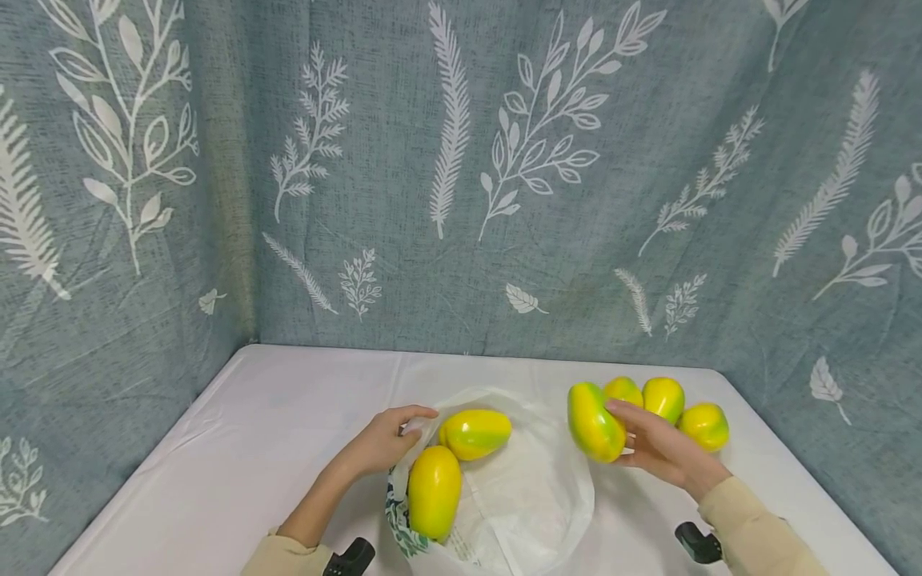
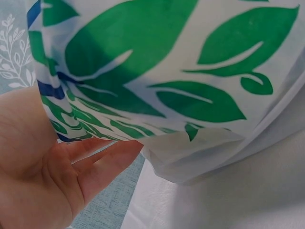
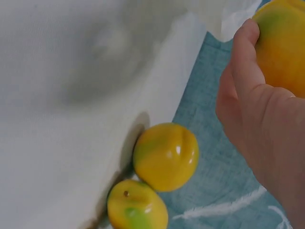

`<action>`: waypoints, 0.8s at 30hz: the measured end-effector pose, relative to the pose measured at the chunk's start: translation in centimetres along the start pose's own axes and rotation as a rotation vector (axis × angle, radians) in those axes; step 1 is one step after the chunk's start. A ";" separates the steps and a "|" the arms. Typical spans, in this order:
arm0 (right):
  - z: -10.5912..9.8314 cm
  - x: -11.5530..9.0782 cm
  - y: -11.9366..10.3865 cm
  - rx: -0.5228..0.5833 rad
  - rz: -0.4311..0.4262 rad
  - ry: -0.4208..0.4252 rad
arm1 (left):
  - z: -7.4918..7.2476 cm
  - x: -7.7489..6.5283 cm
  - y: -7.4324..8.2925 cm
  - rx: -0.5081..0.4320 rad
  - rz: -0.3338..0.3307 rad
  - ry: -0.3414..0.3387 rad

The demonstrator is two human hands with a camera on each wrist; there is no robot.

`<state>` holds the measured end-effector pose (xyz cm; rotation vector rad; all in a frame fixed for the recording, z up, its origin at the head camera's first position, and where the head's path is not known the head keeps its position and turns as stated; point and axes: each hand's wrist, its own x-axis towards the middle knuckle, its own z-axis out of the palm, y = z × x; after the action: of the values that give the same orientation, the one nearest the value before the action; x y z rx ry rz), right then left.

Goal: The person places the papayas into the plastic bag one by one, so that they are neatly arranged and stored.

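While the left hand (image 1: pixel 382 442) grips a white leaf-printed plastic bag (image 1: pixel 529 500) in its fingers at the ten o'clock rim, the right hand (image 1: pixel 659 442) grasps a yellow-green mango (image 1: pixel 596 422) near the rim's two o'clock. Inside the bag, one mango (image 1: pixel 475 434) lies toward eleven o'clock, another mango (image 1: pixel 435 492) toward nine. Three more mangoes (image 1: pixel 663 398) rest on the bench (image 1: pixel 238 448), farther out toward two o'clock.

The left hand (image 2: pixel 50 179) grips a white bag (image 2: pixel 143 52) printed with large green leaves and touches of blue; beyond the edge of the white table (image 2: pixel 228 191), blue-green cloth (image 2: pixel 109 205) shows.
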<state>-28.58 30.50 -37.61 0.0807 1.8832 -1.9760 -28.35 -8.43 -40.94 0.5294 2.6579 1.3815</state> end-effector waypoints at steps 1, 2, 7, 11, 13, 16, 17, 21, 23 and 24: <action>0.2 0.1 0.0 -0.003 0.005 -0.013 | 0.0 0.0 0.0 -0.004 0.003 -0.003; 0.4 0.1 0.0 -0.004 0.007 -0.028 | 0.0 0.0 0.0 -0.008 0.005 -0.007; 1.3 0.3 -0.1 -0.029 0.006 -0.139 | 0.0 0.1 0.0 -0.004 0.003 -0.002; 2.3 0.5 0.1 -0.055 0.016 -0.221 | 0.1 0.1 0.0 0.003 -0.003 0.007; 2.8 0.7 0.3 -0.071 0.031 -0.243 | 0.1 0.1 0.0 0.008 -0.006 0.012; 3.5 1.0 0.6 -0.100 0.057 -0.268 | 0.2 0.0 0.0 0.013 -0.009 0.015; 3.7 1.1 0.7 -0.106 0.066 -0.275 | 0.2 0.0 0.0 0.014 -0.011 0.016; 4.7 1.3 1.0 -0.137 0.087 -0.309 | 0.2 0.0 0.0 0.017 -0.011 0.019; 5.2 1.4 1.1 -0.145 0.098 -0.322 | 0.2 0.0 0.0 0.016 -0.009 0.022; 5.5 1.4 1.2 -0.149 0.104 -0.329 | 0.2 0.0 0.0 0.015 -0.007 0.023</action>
<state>-28.17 24.85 -38.72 -0.1756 1.7641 -1.6583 -28.26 -8.22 -41.05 0.5081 2.6882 1.3749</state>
